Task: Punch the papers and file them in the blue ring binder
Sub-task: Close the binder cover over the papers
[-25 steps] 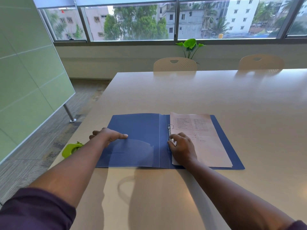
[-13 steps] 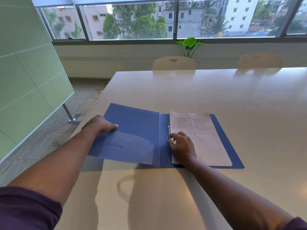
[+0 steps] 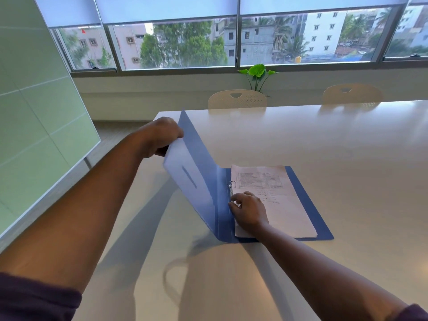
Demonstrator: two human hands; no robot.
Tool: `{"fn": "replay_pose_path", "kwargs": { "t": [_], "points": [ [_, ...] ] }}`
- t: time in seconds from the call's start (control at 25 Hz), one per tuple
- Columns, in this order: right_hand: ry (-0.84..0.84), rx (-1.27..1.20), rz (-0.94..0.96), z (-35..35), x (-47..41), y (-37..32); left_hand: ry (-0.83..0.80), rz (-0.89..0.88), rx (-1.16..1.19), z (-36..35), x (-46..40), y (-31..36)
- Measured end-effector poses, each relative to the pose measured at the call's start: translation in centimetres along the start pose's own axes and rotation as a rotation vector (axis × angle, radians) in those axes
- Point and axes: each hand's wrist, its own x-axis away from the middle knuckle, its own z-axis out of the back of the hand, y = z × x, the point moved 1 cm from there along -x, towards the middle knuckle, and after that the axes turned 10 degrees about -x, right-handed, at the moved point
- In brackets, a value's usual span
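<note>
The blue ring binder (image 3: pixel 310 200) lies open on the pale table, its back cover flat. A stack of printed papers (image 3: pixel 278 205) sits on the metal rings (image 3: pixel 231 184) at the spine. My left hand (image 3: pixel 162 137) grips the outer edge of the front cover (image 3: pixel 196 172), which stands lifted and tilted, its clear inner pocket facing me. My right hand (image 3: pixel 249 212) rests palm down on the papers' left margin near the spine, covering the lower ring. The green hole punch is out of sight.
The long table (image 3: pixel 324 140) stretches far and right. Two beige chairs (image 3: pixel 237 99) (image 3: pixel 352 93) stand at its far side before a window wall with a small green plant (image 3: pixel 257 74). A green glass partition (image 3: pixel 34 112) runs along the left.
My left hand has taken the front cover's edge and swung it up from flat on the table to steeply raised. The right hand stayed on the papers. The view tilted up, losing the green punch.
</note>
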Motion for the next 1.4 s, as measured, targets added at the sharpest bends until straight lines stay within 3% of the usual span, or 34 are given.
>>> {"fn": "replay_pose_path", "kwargs": {
  "t": [0.16,0.32,0.56,0.72,0.84,1.04,1.24,1.4],
  "points": [
    [0.031,-0.118,-0.032,2.2,-0.4,-0.7,-0.097,-0.071,0.284,-2.8,1.5,2.6],
    [0.045,-0.534,-0.13,7.4,-0.6,-1.6,-0.044,-0.232,0.313,-7.8,1.3,2.5],
    [0.033,-1.021,-0.313,13.9,-1.1,-0.7,-0.044,-0.434,-0.052,-16.6,1.3,0.1],
    [-0.028,-1.156,-0.375,18.4,-0.8,1.8,-0.069,-0.399,-0.212,-20.7,0.3,-2.1],
    [0.018,-0.995,-0.488,20.6,0.0,3.8,-0.076,-0.309,-0.324,-22.7,0.0,-2.9],
    [0.043,-0.345,-0.564,19.4,1.3,6.7,-0.066,-0.2,-0.208,-24.2,0.5,-3.5],
    [0.082,-0.037,-0.588,16.5,2.2,6.9,-0.037,-0.069,0.114,-24.6,0.5,-4.4],
    [0.017,0.132,-0.598,15.3,1.4,5.5,-0.072,0.128,0.572,-23.4,0.7,-3.9]
  ]
}}
